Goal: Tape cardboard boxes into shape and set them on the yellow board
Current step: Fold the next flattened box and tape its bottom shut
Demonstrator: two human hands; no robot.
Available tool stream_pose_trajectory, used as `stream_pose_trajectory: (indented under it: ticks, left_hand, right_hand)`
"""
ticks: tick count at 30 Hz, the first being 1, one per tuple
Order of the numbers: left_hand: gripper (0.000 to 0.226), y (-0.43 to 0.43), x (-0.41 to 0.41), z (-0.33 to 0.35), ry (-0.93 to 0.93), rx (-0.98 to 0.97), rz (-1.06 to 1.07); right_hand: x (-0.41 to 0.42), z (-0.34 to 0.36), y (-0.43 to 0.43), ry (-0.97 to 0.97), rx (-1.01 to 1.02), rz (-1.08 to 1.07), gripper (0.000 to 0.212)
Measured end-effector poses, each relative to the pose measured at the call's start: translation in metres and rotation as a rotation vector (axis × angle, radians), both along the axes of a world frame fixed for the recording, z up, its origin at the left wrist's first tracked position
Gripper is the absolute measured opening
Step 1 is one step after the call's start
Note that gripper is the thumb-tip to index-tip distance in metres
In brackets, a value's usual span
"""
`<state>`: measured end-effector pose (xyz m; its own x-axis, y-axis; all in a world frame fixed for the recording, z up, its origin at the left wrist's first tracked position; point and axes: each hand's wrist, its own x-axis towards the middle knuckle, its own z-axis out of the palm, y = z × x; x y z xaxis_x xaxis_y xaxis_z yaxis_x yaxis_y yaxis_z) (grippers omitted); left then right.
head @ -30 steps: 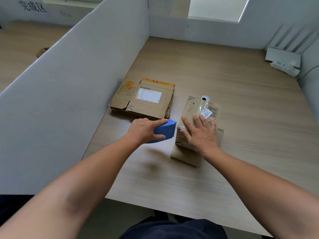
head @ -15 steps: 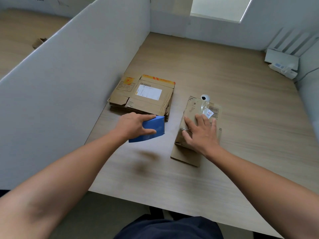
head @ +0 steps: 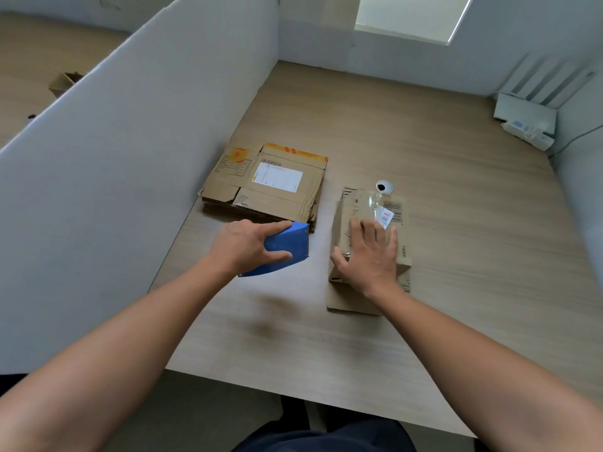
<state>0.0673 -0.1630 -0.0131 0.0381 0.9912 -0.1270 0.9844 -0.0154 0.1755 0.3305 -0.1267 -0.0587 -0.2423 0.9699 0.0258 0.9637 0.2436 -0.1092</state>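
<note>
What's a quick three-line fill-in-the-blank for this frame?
The left hand grips a ____ tape dispenser.
The right hand presses flat on the small box, ____ of the flattened stack.
The stack's large shipping label is ____.
Missing: blue; right; white.

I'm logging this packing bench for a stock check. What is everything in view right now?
Table: one, light wood, under everything.
Partitions: white, along the table's left, far and right edges.
Flattened boxes: one stack, brown, beside the left partition.
Small box: one, brown, right of the stack.
Round object: one, white, dark centre, behind the small box.
Router-like device: one, white, far right corner.
Tape dispenser: one, blue, held left of the small box.
Left hand: grips the tape dispenser.
Right hand: flat on the small box.
</note>
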Motion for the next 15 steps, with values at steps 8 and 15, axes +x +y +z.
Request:
stream_pose_trajectory:
  ticks: [8, 15]
  left_hand:
    - [0.069, 0.002, 0.003, 0.010, -0.035, 0.047, -0.011]
    - [0.068, 0.009, 0.031, 0.022, -0.082, 0.113, -0.037]
  right_hand:
    - [0.068, 0.012, 0.008, 0.029, -0.137, 0.291, 0.085]
    - [0.126, 0.029, -0.010, 0.075, -0.196, 0.165, 0.064]
